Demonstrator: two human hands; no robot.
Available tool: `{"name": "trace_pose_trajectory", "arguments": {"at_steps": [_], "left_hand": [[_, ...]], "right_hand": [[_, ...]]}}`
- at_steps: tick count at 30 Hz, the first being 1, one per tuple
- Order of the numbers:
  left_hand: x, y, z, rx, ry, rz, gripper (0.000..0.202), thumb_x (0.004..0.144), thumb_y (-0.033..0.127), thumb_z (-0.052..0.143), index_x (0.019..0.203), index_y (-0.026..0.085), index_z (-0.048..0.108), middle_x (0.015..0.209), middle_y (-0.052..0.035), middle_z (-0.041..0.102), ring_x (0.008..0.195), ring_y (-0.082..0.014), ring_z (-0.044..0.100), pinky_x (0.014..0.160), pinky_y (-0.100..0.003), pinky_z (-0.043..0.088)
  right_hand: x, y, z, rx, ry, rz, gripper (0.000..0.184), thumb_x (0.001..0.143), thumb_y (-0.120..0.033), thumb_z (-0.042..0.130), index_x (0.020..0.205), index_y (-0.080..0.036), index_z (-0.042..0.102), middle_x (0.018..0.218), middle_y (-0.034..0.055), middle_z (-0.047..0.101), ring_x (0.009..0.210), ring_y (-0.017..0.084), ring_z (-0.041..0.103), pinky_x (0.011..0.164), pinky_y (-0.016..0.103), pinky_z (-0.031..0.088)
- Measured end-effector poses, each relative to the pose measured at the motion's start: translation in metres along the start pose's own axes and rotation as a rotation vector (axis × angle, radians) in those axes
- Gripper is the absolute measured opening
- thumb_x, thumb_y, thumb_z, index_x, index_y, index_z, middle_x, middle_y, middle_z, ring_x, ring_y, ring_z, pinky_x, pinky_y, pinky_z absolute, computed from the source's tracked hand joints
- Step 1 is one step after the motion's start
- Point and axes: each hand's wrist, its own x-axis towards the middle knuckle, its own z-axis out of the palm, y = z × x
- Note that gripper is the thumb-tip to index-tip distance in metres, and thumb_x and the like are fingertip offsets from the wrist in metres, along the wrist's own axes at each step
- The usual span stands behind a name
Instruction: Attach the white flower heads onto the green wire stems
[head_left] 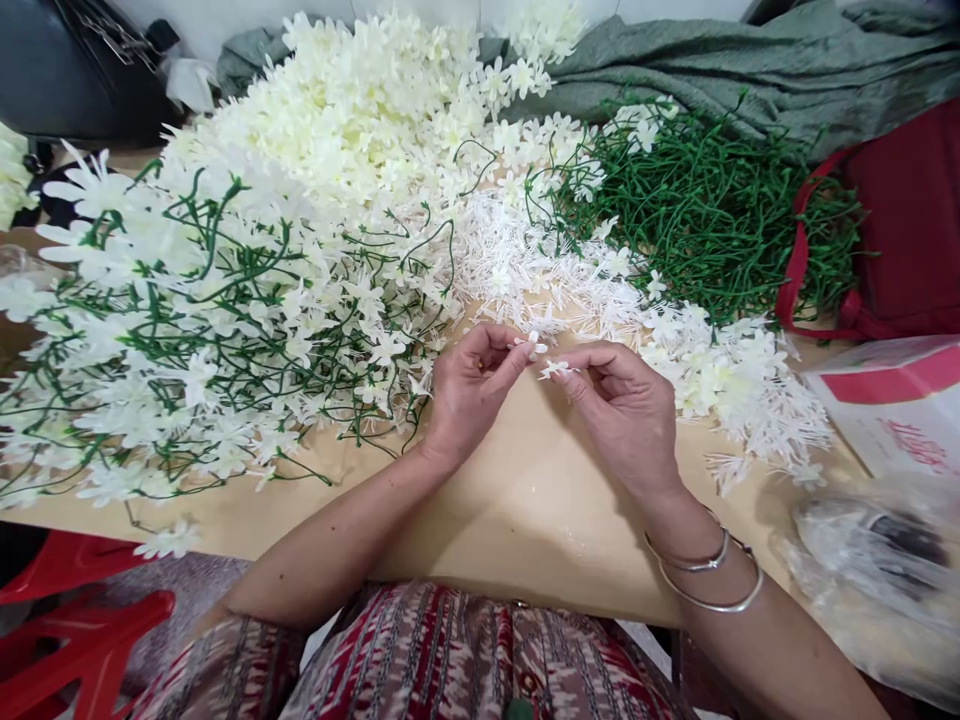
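Observation:
My left hand (472, 390) pinches a small white artificial flower (534, 346) between thumb and forefinger. Close beside it, my right hand (626, 415) holds another small white piece, a flower-like part (555, 370), between its thumb and fingers. The two hands nearly meet above the table (525, 500). Just beyond them lies a heap of thin white stamen-like pieces (510, 250). To the left of my left hand is a big pile of white flowers on green stems (247, 330).
Cream flower heads (360, 110) are heaped at the back. Bare green stems (697, 210) lie back right, near a red bag (911, 220). More white flowers (720, 370) are right of my hands. A box (900, 400) and a plastic bag (877, 570) stand at the right edge.

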Motion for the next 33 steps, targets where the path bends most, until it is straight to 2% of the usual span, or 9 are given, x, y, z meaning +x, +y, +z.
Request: {"name": "trace_pose_trajectory", "arguments": {"at_steps": [4,10,19,25,33], "left_hand": [[0.002,-0.003,0.0,-0.055,-0.027,-0.034,0.025,0.085,0.04,0.082,0.092,0.018,0.071,0.084,0.0005,0.071,0.074,-0.0104,0.067,0.071,-0.022,0.055],[0.0,-0.002,0.002,-0.077,-0.04,-0.049,0.027,0.086,0.045,0.081,0.09,0.02,0.075,0.08,-0.0004,0.075,0.07,-0.0109,0.068,0.069,-0.024,0.058],[-0.004,0.0,0.001,-0.01,-0.141,-0.02,0.025,0.095,0.045,0.073,0.108,0.025,0.082,0.1,-0.0043,0.082,0.08,-0.0147,0.075,0.078,-0.029,0.065],[-0.004,-0.002,0.002,0.039,-0.128,0.002,0.023,0.095,0.044,0.072,0.108,0.027,0.082,0.102,-0.0032,0.083,0.079,-0.0142,0.075,0.079,-0.029,0.064],[-0.009,-0.005,0.004,0.124,-0.167,0.085,0.019,0.099,0.033,0.067,0.111,0.025,0.08,0.109,-0.0056,0.082,0.097,-0.0193,0.077,0.088,-0.034,0.063]], "right_hand": [[0.0,0.0,0.001,0.037,0.029,0.018,0.01,0.088,-0.032,0.078,0.091,-0.024,0.073,0.087,0.001,0.075,0.082,0.018,0.071,0.077,0.035,0.058],[0.001,-0.004,0.003,0.062,-0.066,-0.044,0.003,0.091,-0.025,0.074,0.093,-0.026,0.073,0.092,0.0009,0.075,0.09,0.019,0.072,0.085,0.037,0.057],[0.005,0.004,0.001,-0.067,0.042,0.023,0.004,0.091,-0.028,0.074,0.09,-0.024,0.073,0.088,0.001,0.071,0.081,0.018,0.066,0.077,0.036,0.053],[0.007,0.0,0.001,-0.091,0.032,-0.028,0.004,0.09,-0.028,0.074,0.087,-0.026,0.074,0.088,0.001,0.071,0.086,0.019,0.067,0.078,0.036,0.056],[0.002,0.006,0.003,-0.096,0.064,0.063,0.01,0.089,-0.032,0.075,0.087,-0.024,0.069,0.084,0.0004,0.07,0.079,0.018,0.066,0.077,0.035,0.055]]}}
